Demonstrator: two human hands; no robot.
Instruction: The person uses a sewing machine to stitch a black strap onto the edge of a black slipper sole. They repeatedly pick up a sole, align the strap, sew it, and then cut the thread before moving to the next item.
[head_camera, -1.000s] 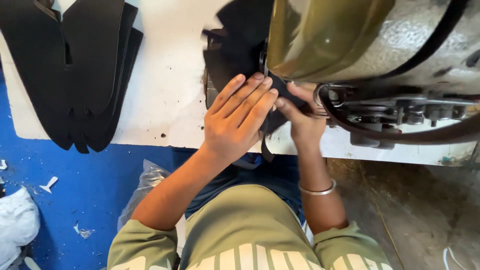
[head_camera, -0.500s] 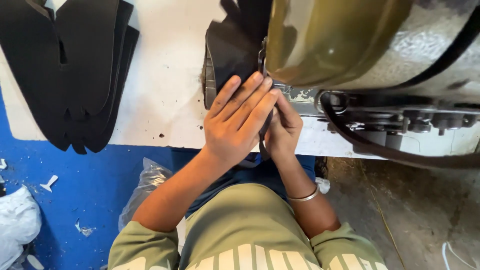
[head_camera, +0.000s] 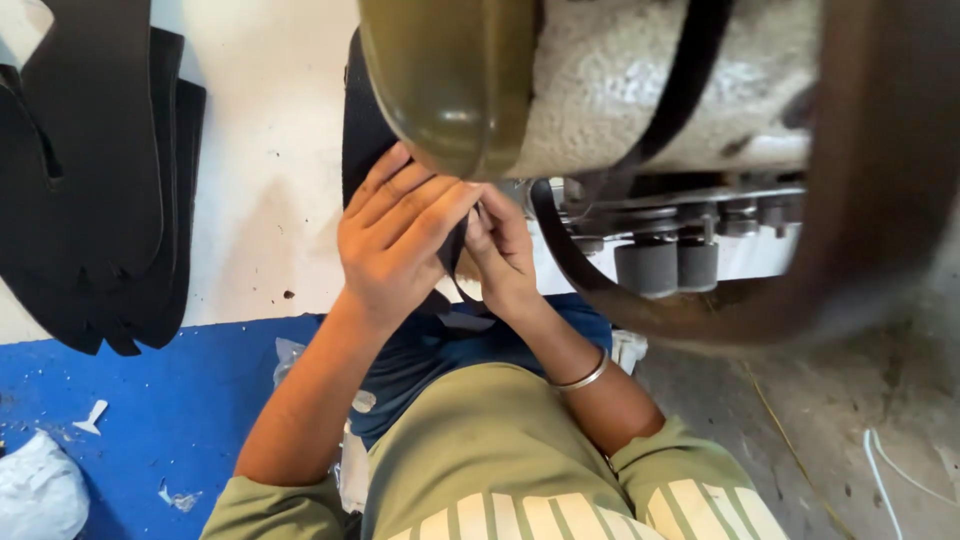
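My left hand (head_camera: 395, 240) lies flat, fingers together, pressing a black fabric piece (head_camera: 362, 140) onto the white table (head_camera: 270, 180) beside the machine. My right hand (head_camera: 500, 245) sits close against it, fingertips pinching the edge of the same black piece and a thin black strip (head_camera: 458, 285) that hangs over the table's front edge. A metal bangle (head_camera: 585, 375) circles my right wrist. An olive-green sewing machine head (head_camera: 450, 80) looms right above both hands and hides the fingertips and the spot where the fabric meets the machine.
A stack of cut black fabric pieces (head_camera: 95, 180) lies at the table's left. A dark drive belt (head_camera: 640, 310) and two grey rollers (head_camera: 665, 265) sit right of my hands. Below are a blue floor (head_camera: 150, 400) with white scraps and a white cable (head_camera: 900, 470).
My view has dropped closer to the machine. My right hand has drawn in from the machine's right side to lie against the left hand, which keeps pressing the fabric.
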